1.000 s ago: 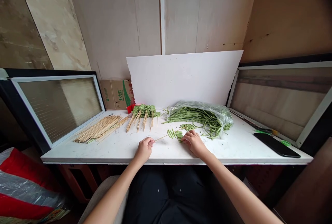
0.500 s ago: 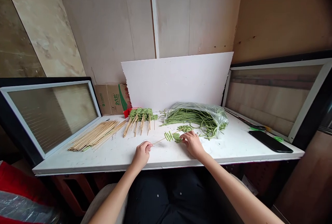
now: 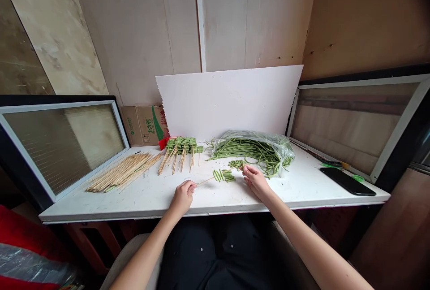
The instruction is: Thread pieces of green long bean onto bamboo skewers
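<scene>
My left hand pinches the blunt end of a bamboo skewer above the table front. Several short green bean pieces are threaded crosswise on it. Beside them lies a small row of cut bean pieces. My right hand is at the skewer's far end, thumb and fingers pinched together; what they hold is too small to make out. Just behind its fingertips is a little heap of bean trimmings.
A clear plastic bag of long green beans lies at the back. Finished bean skewers are stacked left of it, near loose bamboo skewers. A black phone lies right; framed panels flank the white table.
My right hand has moved slightly right and back from the cut bean pieces, and its fingers are pinched at the skewer's far end. My left hand keeps its hold on the skewer.
</scene>
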Motion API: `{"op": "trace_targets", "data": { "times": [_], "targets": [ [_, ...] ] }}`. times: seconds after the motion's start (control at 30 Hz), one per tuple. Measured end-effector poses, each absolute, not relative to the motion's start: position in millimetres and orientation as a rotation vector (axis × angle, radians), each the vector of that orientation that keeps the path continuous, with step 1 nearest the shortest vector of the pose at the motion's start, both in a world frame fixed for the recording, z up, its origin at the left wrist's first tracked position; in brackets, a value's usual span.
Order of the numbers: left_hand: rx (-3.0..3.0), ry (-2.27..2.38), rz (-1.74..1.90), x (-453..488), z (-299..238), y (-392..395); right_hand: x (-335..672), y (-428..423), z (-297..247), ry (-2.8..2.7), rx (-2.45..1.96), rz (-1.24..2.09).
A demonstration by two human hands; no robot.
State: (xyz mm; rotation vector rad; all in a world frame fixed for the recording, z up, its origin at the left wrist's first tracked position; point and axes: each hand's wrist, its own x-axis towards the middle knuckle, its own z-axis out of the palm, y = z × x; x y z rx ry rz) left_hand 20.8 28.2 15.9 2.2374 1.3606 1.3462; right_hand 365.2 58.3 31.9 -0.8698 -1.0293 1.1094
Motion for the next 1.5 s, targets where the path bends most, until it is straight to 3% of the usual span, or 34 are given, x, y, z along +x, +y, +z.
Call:
{"op": "trace_targets", "data": {
  "times": [1.03, 1.5],
  "targets": [
    [2.274, 1.387, 1.336, 18.5, 10.7, 29.7, 356.3, 47.1, 43.1, -1.084, -0.903, 1.144],
    [2.256, 1.478, 1.298, 18.5, 8.5, 29.2, 360.3, 56.1, 32.1, -1.218, -1.038, 0.956]
  ]
}}
